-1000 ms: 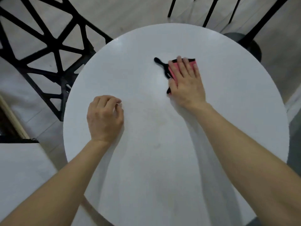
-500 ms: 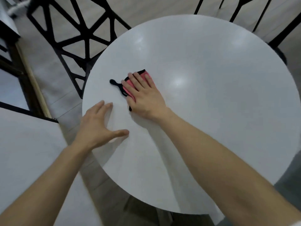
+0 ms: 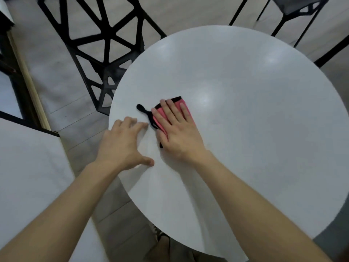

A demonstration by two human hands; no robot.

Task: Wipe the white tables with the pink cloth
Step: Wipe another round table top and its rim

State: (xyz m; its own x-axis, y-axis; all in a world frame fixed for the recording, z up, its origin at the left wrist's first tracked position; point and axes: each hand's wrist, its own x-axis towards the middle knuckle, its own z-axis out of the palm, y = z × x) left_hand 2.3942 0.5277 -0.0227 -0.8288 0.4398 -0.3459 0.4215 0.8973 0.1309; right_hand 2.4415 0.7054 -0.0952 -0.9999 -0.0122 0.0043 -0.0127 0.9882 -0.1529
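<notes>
A round white table (image 3: 255, 114) fills the middle and right of the view. My right hand (image 3: 179, 131) lies flat on the pink cloth (image 3: 160, 118), pressing it onto the tabletop near the left side. The cloth has a black trim and a black loop (image 3: 144, 110) that sticks out to the left. My left hand (image 3: 122, 146) rests on the table's left edge with its fingers spread and nothing in it, just left of the cloth.
A second white table (image 3: 28, 176) sits at the lower left, with a gap of grey floor between the two. A black lattice chair (image 3: 98, 44) stands at the far left of the round table. Black chair legs (image 3: 294, 17) stand at the far right.
My right hand has slid the cloth from the table's middle toward its left edge. My left hand has opened from a loose fist to spread fingers at the rim.
</notes>
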